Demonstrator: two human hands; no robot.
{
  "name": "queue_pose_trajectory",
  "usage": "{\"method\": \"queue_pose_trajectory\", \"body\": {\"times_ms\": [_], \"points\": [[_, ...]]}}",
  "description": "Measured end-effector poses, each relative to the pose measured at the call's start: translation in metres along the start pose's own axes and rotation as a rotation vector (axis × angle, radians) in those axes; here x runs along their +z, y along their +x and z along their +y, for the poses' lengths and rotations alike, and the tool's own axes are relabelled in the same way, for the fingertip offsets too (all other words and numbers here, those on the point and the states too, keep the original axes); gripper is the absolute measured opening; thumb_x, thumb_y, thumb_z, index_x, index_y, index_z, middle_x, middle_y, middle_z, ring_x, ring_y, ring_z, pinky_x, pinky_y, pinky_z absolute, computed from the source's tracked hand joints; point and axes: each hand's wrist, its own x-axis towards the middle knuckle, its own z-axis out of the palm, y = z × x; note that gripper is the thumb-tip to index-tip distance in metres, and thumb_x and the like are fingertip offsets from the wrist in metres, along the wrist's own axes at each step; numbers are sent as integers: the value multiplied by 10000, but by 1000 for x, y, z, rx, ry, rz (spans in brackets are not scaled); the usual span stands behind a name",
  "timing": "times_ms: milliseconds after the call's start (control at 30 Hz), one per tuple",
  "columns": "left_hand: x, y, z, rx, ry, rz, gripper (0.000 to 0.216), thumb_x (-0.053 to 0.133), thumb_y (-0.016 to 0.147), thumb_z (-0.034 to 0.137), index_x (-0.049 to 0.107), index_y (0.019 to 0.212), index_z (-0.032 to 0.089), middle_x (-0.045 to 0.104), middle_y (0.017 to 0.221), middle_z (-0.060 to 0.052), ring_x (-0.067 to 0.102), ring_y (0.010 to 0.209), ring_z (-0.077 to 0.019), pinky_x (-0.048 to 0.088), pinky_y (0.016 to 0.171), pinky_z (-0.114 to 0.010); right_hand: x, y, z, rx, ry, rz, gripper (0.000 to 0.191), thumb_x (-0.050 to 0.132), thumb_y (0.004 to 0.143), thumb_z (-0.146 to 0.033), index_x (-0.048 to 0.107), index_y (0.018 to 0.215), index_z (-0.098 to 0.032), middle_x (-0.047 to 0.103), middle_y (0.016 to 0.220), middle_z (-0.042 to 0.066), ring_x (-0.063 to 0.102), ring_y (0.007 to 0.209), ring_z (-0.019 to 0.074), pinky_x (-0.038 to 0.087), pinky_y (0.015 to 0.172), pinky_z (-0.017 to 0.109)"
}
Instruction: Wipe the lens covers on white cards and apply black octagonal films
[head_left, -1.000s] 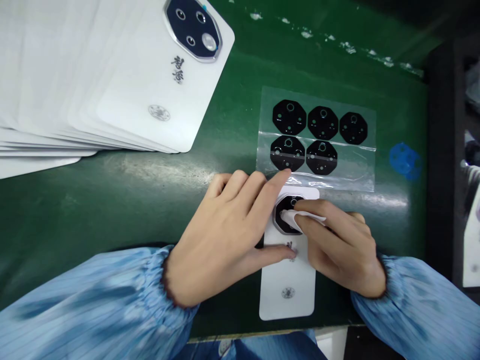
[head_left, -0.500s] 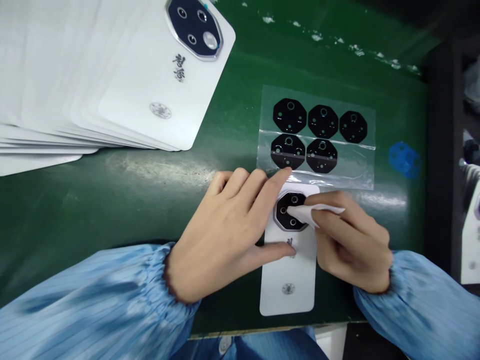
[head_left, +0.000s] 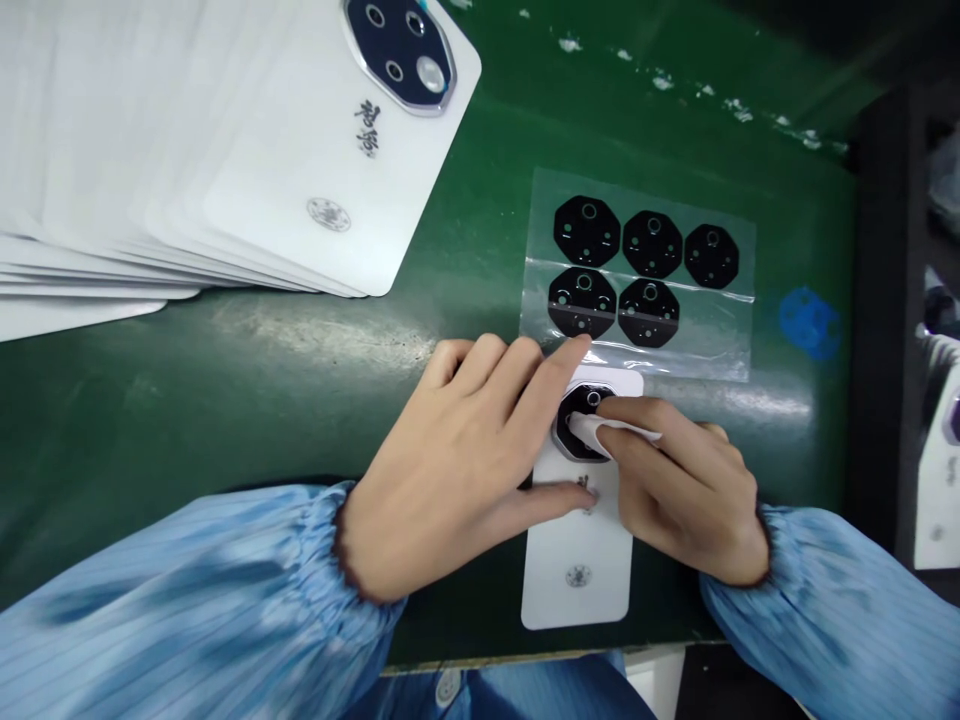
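A white phone back cover (head_left: 577, 545) lies upright in view near the table's front edge, with a black octagonal camera panel (head_left: 576, 405) in a silver rim at its top. My left hand (head_left: 465, 460) rests across the cover's left side, fingers stretched, its thumb on the printed characters and its index fingertip at the top edge, by the film. In a pinch, my right hand (head_left: 682, 485) holds a folded white wipe (head_left: 611, 432). The wipe's tip presses on the camera panel and hides part of its lens rings.
Beyond the cover lies a clear film sheet (head_left: 712, 335) carrying several black octagonal pieces (head_left: 587, 231). A blue octagonal film (head_left: 810, 323) sits to its right. Stacked white covers (head_left: 262, 170) fan out at the upper left. A dark rack edge (head_left: 881, 330) stands at the right.
My right hand has shifted left with the wipe, further over the camera panel. My left hand stays on the cover. The whole view has moved slightly.
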Motion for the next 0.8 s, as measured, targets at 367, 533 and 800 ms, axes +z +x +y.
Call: {"method": "queue_pose_trajectory", "body": {"times_ms": [367, 533, 800], "points": [[-4, 2, 0, 87, -25, -36, 791, 614, 888, 561, 384, 1433, 36, 561, 1092, -88, 451, 885, -236, 337, 760, -364, 1, 2, -1, -61, -25, 34, 248, 476, 864, 46, 603, 955, -146, 668, 915, 76, 634, 733, 157, 404, 452, 263], [-1, 3, 0, 57, -28, -37, 850, 615, 874, 588, 361, 1452, 20, 551, 1084, -88, 455, 903, -242, 340, 781, -365, 0, 1, 0, -61, -17, 4, 244, 476, 865, 56, 603, 963, -129, 666, 937, 79, 638, 753, 148, 398, 464, 268], [-1, 5, 0, 44, -12, -29, 900, 658, 854, 560, 321, 1473, 1, 550, 1054, -86, 462, 884, -239, 342, 780, -359, 2, -2, -3, -54, -90, 41, 229, 462, 905, 44, 592, 957, -137, 666, 963, 70, 620, 752, 146, 392, 484, 274]]}}
